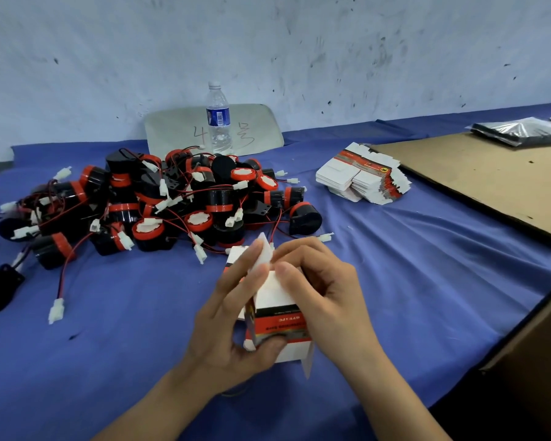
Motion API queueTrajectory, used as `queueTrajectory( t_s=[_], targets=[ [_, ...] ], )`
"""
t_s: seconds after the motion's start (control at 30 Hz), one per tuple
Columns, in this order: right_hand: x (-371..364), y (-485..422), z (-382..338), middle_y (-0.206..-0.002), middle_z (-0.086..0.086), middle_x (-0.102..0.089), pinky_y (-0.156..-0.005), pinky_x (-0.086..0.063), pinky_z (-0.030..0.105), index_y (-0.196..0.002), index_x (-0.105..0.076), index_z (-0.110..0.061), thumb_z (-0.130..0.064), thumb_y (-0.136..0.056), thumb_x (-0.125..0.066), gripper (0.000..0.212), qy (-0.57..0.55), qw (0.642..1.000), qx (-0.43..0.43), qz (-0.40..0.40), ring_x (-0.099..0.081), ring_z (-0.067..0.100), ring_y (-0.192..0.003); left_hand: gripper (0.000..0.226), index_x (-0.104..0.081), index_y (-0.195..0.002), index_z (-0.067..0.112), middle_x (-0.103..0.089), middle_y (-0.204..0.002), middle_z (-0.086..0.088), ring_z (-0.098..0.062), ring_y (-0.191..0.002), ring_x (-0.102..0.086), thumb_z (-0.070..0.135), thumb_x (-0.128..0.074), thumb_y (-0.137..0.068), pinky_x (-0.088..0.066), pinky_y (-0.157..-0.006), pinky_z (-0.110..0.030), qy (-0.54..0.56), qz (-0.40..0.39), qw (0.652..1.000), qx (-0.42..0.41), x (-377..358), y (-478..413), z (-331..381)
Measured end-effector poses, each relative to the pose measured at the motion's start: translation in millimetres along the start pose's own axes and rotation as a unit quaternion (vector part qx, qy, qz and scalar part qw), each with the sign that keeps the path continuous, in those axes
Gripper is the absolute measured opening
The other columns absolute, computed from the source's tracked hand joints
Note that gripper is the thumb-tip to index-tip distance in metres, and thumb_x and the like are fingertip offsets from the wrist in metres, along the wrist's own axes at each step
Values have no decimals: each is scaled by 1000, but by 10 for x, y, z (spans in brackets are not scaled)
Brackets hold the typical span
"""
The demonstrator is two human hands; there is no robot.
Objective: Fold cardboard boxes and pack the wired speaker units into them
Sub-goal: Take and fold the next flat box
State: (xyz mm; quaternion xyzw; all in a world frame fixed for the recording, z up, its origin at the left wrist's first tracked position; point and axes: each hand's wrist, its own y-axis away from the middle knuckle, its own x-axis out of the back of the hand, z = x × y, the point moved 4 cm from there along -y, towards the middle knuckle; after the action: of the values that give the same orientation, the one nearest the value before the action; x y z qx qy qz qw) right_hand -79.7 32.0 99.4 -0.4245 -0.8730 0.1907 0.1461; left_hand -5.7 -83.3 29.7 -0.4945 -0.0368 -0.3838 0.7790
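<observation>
A small white, red and black cardboard box (280,316) is held above the blue cloth near the front middle. My left hand (226,326) grips its left side, thumb under the lower edge and fingers along a raised white flap. My right hand (318,291) holds the box's right side, its thumb and fingers pressing on the top flaps. A heap of black and red wired speaker units (159,205) with white plugs lies behind, to the left. A stack of flat unfolded boxes (363,176) lies at the back right.
A water bottle (218,119) stands behind the heap in front of a pale board (175,128). A brown cardboard sheet (490,176) covers the right side, with dark plastic bags (522,130) on it. A brown carton edge (538,338) rises at the right front.
</observation>
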Motion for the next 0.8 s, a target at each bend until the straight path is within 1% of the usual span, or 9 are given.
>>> queueTrajectory(
  t_s=[0.07, 0.13, 0.23, 0.3, 0.4, 0.53, 0.6, 0.7, 0.8],
  targets=[
    [13, 7, 17, -84, -2, -62, -63, -48, 33, -82, -55, -15, -12, -80, -53, 4, -12, 1000, -9, 13, -59, 15, -73, 61, -38, -138, 37, -53, -136, -10, -39, -119, -55, 65, -54, -86, -45, -93, -62, -6, -4, 1000, -3, 5, 5, -17],
    [14, 18, 39, -83, 2, -61, -57, -48, 38, -88, -49, -21, -10, -76, -47, 16, -31, 999, -24, 30, -56, 19, -69, 60, -35, -141, 45, -52, -137, -1, -35, -119, -56, 63, -55, -87, -46, -93, -58, -18, 4, 1000, -19, 26, -23, -1],
    [-18, 42, 51, -78, 0, -59, -56, -46, 37, -92, -49, -24, -9, -77, -38, 24, -63, 997, -24, 48, -52, 16, -67, 57, -31, -140, 51, -51, -135, 2, -36, -115, -58, 61, -53, -88, -44, -93, -51, -37, 7, 997, -70, 4, -27, 35],
    [-37, 53, 60, -77, 1, -58, -56, -46, 42, -94, -50, -21, -10, -80, -37, 22, -101, 993, -27, 48, -52, 20, -67, 55, -33, -138, 51, -52, -132, 1, -36, -113, -59, 61, -53, -88, -43, -93, -50, -36, 7, 996, -76, 13, -37, 47],
    [-11, 31, 76, -80, 10, -58, -57, -46, 39, -99, -54, -18, -16, -87, -39, 19, -134, 990, -32, 39, -53, 29, -68, 46, -40, -128, 41, -53, -127, 0, -31, -110, -59, 61, -52, -88, -43, -95, -47, -46, 14, 995, -88, 23, -70, 103],
    [190, -97, 157, -103, 14, -61, -79, -54, 30, -97, -56, -15, -17, -89, -40, 18, -149, 982, -25, 113, -64, 30, -87, 39, -47, -109, 23, -52, -115, -1, -26, -99, -54, 57, -52, -90, -38, -99, -29, -43, 48, 987, -148, 68, -173, 219],
    [353, -175, 257, -106, 16, -61, -86, -53, 33, -94, -56, -14, -12, -93, -42, 15, -127, 975, -33, 177, -65, 29, -88, 43, -46, -103, 17, -51, -110, 0, -24, -95, -52, 58, -52, -90, -40, -95, -29, -36, 59, 987, -144, 105, -216, 238],
    [592, -268, 436, -104, 14, -62, -87, -51, 33, -93, -55, -14, -5, -99, -37, 21, -77, 963, -63, 249, -63, 22, -87, 45, -45, -100, 17, -50, -105, 1, -20, -93, -48, 60, -49, -90, -45, -82, -33, -38, 65, 987, -140, 124, -240, 253],
    [694, -345, 617, -97, 1, -62, -85, -49, 30, -94, -55, -17, -8, -99, -41, 18, 3, 958, -75, 275, -61, 17, -91, 47, -44, -99, 16, -50, -103, 2, -20, -92, -47, 62, -48, -89, -46, -77, -35, -40, 68, 987, -138, 133, -256, 246]
  ],
)
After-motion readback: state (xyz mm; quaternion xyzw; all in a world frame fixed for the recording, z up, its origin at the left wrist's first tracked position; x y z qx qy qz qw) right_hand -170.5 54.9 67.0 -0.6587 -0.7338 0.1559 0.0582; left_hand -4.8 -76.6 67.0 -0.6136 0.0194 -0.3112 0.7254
